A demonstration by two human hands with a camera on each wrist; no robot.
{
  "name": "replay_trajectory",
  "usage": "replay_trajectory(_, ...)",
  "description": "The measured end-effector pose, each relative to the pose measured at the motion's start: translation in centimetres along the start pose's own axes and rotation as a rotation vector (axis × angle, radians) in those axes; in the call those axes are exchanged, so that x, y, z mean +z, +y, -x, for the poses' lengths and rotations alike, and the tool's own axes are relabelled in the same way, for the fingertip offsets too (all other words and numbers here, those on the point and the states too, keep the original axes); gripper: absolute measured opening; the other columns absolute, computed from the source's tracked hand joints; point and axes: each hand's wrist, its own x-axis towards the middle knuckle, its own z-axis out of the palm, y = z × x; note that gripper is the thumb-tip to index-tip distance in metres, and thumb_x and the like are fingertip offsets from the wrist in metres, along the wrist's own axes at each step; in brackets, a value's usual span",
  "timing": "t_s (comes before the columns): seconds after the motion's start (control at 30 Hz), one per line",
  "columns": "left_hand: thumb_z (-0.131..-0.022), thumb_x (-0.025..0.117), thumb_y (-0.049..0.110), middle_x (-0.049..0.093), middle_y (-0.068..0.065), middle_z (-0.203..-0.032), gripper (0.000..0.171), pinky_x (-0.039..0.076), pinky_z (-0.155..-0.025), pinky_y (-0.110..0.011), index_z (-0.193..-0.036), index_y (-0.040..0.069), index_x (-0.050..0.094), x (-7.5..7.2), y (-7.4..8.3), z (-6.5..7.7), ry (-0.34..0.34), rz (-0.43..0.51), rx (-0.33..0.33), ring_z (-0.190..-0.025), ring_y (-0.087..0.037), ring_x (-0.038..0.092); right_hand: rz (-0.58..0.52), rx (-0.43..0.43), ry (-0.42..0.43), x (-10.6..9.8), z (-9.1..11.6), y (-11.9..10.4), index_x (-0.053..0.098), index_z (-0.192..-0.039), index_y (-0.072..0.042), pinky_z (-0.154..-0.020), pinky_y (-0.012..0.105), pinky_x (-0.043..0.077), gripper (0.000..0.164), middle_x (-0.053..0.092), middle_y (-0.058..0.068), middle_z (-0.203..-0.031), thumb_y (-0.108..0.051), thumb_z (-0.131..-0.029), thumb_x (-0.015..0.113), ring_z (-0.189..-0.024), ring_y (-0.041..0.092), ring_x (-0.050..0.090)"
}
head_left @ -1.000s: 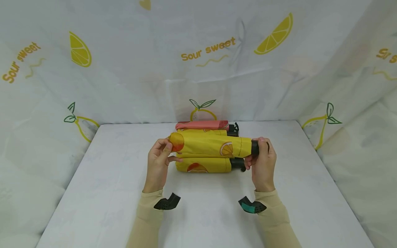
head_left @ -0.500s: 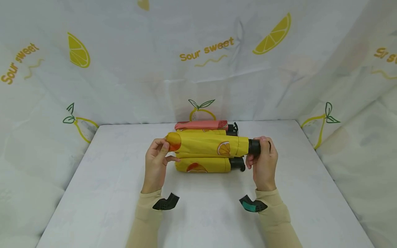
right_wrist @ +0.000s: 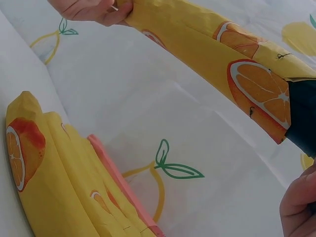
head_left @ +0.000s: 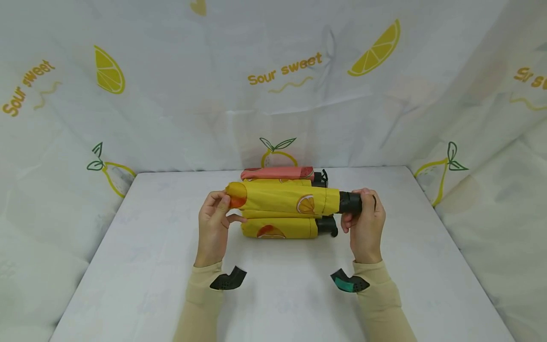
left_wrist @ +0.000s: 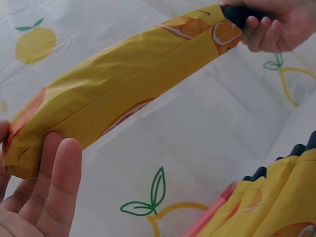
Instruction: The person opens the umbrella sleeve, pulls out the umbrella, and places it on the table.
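A folded umbrella (head_left: 273, 197) in a yellow sleeve with orange-slice prints hangs level above the table, held at both ends. My left hand (head_left: 212, 229) pinches the sleeve's closed left end between thumb and fingers. On the right, my right hand (head_left: 368, 227) grips the umbrella's black handle (head_left: 350, 203). Between the sleeve's edge and the fingers a stretch of black shows. In the left wrist view the yellow sleeve (left_wrist: 123, 81) slants up toward the other hand. The right wrist view shows the sleeve's open edge against the dark handle (right_wrist: 302, 116).
Behind and below the held umbrella, several folded umbrellas lie side by side on the white table (head_left: 141, 266): a pink one (head_left: 278, 173) at the back, a yellow one (head_left: 295, 229) in front, others partly hidden. A printed white curtain (head_left: 192, 123) rises behind the table.
My right hand has shifted slightly right and my left hand slightly left. The sleeve has slid left with the left hand, and more black handle shows beyond its edge.
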Motion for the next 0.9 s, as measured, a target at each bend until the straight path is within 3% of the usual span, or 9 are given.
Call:
replay_trajectory(0.17, -0.106, 0.051, 0.031, 0.061, -0.003, -0.122, 0.043, 0.061, -0.065, -0.032, -0.144, 0.019, 0.036, -0.32, 0.06, 0.09, -0.046, -0.03, -0.064, -0.091, -0.017, 0.068, -0.003, -0.001, -0.001, 0.02, 0.02, 0.0, 0.056, -0.098, -0.007, -0.035, 0.021, 0.038, 0.027, 0.047, 0.001, -0.055, -0.033, -0.106, 0.052, -0.039, 0.012, 0.041)
replay_trajectory(0.23, -0.106, 0.049, 0.034, 0.063, -0.003, -0.124, 0.048, 0.061, -0.065, -0.031, -0.15, 0.022, 0.033, -0.39, 0.01, 0.08, -0.075, -0.056, -0.096, -0.09, -0.019, 0.071, 0.0, -0.001, -0.003, 0.04, 0.05, -0.01, 0.056, -0.099, -0.008, -0.035, 0.021, 0.038, 0.027, 0.046, 0.001, -0.055, -0.033, -0.106, 0.051, -0.039, 0.012, 0.041)
replay_trajectory(0.37, -0.107, 0.049, 0.032, 0.064, -0.003, -0.118, 0.039, 0.061, -0.063, -0.03, -0.142, 0.015, 0.046, -0.33, -0.19, -0.01, -0.115, -0.068, -0.112, -0.084, -0.022, 0.073, 0.003, 0.006, -0.013, 0.13, 0.12, 0.01, 0.056, -0.099, -0.008, -0.035, 0.021, 0.038, 0.026, 0.046, 0.002, -0.056, -0.032, -0.106, 0.051, -0.04, 0.013, 0.041)
replay_trajectory(0.5, -0.106, 0.053, 0.027, 0.061, -0.001, -0.107, 0.025, 0.061, -0.06, -0.03, -0.124, 0.01, 0.056, -0.05, -0.28, -0.06, -0.071, -0.039, -0.082, -0.08, -0.018, 0.07, 0.007, 0.012, -0.022, 0.21, 0.16, 0.01, 0.056, -0.099, -0.008, -0.035, 0.021, 0.038, 0.026, 0.046, 0.001, -0.056, -0.032, -0.106, 0.051, -0.04, 0.013, 0.041)
replay_trajectory(0.67, -0.105, 0.054, 0.025, 0.059, 0.0, -0.105, 0.018, 0.06, -0.058, -0.03, -0.118, 0.012, 0.058, 0.16, -0.17, -0.06, -0.02, -0.034, -0.063, -0.086, -0.013, 0.064, -0.008, 0.004, -0.025, 0.2, 0.18, -0.05, 0.056, -0.099, -0.007, -0.035, 0.021, 0.037, 0.026, 0.045, 0.002, -0.055, -0.031, -0.106, 0.051, -0.039, 0.013, 0.04)
replay_trajectory(0.9, -0.106, 0.054, 0.026, 0.059, 0.0, -0.107, 0.019, 0.06, -0.059, -0.029, -0.118, 0.012, 0.058, 0.18, -0.19, -0.05, -0.013, -0.032, -0.061, -0.086, -0.012, 0.065, -0.022, -0.014, -0.033, 0.1, 0.22, -0.11, 0.056, -0.098, -0.006, -0.034, 0.022, 0.038, 0.026, 0.046, 0.002, -0.055, -0.03, -0.106, 0.052, -0.039, 0.013, 0.04)
